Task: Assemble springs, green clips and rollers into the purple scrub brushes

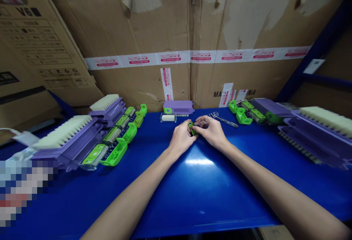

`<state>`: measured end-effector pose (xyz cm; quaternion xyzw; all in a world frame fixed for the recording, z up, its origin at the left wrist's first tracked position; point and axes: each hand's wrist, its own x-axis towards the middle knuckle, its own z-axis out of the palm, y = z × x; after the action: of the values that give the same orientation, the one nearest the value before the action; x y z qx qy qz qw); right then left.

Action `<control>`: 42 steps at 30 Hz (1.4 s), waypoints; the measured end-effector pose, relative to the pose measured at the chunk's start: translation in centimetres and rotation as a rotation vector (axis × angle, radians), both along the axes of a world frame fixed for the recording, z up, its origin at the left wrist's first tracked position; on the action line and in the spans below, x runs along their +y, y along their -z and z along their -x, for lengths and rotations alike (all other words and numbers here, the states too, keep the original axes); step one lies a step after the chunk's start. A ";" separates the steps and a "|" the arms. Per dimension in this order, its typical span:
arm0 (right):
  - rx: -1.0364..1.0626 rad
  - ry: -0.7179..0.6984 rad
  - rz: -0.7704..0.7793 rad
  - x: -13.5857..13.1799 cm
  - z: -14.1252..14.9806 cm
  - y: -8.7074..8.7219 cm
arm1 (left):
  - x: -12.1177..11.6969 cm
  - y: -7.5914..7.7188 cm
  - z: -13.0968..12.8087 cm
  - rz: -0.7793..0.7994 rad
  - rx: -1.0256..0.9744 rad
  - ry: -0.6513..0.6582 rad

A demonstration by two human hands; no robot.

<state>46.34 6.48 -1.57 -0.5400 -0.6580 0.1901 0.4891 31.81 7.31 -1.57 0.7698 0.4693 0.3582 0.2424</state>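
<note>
Both my hands meet at the middle of the blue table. My left hand is closed around a small green plastic part, and my right hand pinches the same part from the other side. A clear, ribbed piece shows just above my right fingers; how it joins the green part is hidden. A screwdriver lies just behind my right hand.
Purple brushes with white bristles and green handles lie in a row at the left and at the right. A lone purple brush body and a small clear piece sit at the back centre. Cardboard boxes wall off the rear.
</note>
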 end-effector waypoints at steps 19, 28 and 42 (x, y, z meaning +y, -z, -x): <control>-0.202 -0.061 0.056 0.4 -0.7 1.0 | 0.0 -0.4 1.0 -0.349 0.526 0.031; -0.331 0.003 -0.007 0.3 -1.0 0.9 | 2.1 -0.1 3.5 -0.506 0.641 -0.113; -0.551 0.207 0.073 0.1 -0.7 0.9 | 2.3 -0.2 3.7 -0.424 0.760 -0.371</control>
<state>47.04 6.60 -2.49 -0.6527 -0.7001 0.0090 0.2893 28.09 9.62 -1.37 0.7822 0.5708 0.1762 -0.1770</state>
